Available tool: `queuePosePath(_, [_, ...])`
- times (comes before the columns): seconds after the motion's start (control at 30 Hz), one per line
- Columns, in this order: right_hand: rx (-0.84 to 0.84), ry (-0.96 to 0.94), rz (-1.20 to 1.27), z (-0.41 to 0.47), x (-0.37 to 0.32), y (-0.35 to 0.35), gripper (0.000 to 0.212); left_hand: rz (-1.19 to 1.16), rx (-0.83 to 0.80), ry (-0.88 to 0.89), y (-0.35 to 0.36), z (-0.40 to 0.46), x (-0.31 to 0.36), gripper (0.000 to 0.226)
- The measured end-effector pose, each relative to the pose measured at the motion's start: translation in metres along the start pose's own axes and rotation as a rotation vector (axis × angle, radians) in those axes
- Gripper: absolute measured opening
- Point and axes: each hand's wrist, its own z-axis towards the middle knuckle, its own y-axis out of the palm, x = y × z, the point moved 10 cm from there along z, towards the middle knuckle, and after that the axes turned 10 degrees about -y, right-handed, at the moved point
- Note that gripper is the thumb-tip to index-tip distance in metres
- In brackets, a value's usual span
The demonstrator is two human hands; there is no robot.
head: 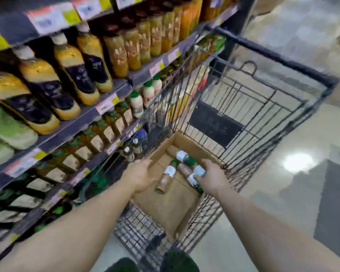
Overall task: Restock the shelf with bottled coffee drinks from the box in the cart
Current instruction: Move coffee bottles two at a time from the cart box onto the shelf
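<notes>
An open cardboard box [171,209] lies in the black wire cart [263,114]. Several brown coffee bottles with white labels and green caps lie loose in it. My left hand [140,176] reaches over the box's left wall, fingers spread, right beside one lying bottle [166,178]; I cannot tell if it touches it. My right hand [212,178] is at the box's right side, fingers curled around two bottles [196,174]. Another bottle [182,156] lies at the box's far end. The shelf [71,130] with rows of bottles runs along the left.
The cart stands close against the shelving, its handle end toward me. Shelf rows hold orange juice bottles, jars and green-capped bottles behind price tags. Glossy floor stretches to the right, with a cardboard box at the far right edge. My shoes show at the bottom.
</notes>
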Motion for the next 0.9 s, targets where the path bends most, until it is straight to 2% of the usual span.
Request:
queuePosePath(0.27, [-0.188, 0.1, 0.152, 0.114, 0.052, 0.067, 0.064, -0.112, -0.169, -0.204, 0.077, 0.093, 0.002, 0.076])
queuePosePath(0.37, [-0.176, 0.17, 0.207, 0.154, 0.076, 0.094, 0.066, -0.157, -0.223, -0.25, 0.116, 0.138, 0.005, 0.076])
queuePosePath(0.53, [-0.14, 0.26, 0.285, 0.202, 0.109, 0.141, 0.077, -0.173, -0.297, -0.293, 0.18, 0.183, 0.009, 0.062])
queuePosePath(0.67, [-0.099, 0.252, 0.245, 0.221, 0.12, 0.162, 0.073, -0.26, -0.384, -0.318, 0.221, 0.195, 0.015, 0.06])
queuePosePath(0.73, [-0.088, 0.246, 0.265, 0.22, 0.122, 0.164, 0.067, -0.273, -0.41, -0.326, 0.229, 0.197, 0.016, 0.056])
queuePosePath(0.83, [-0.066, 0.266, 0.3, 0.212, 0.122, 0.157, 0.062, -0.425, -0.489, -0.419, 0.227, 0.192, 0.008, 0.034])
queuePosePath(0.9, [-0.049, 0.29, 0.319, 0.205, 0.119, 0.147, 0.059, -0.526, -0.529, -0.474, 0.216, 0.181, 0.0, 0.038])
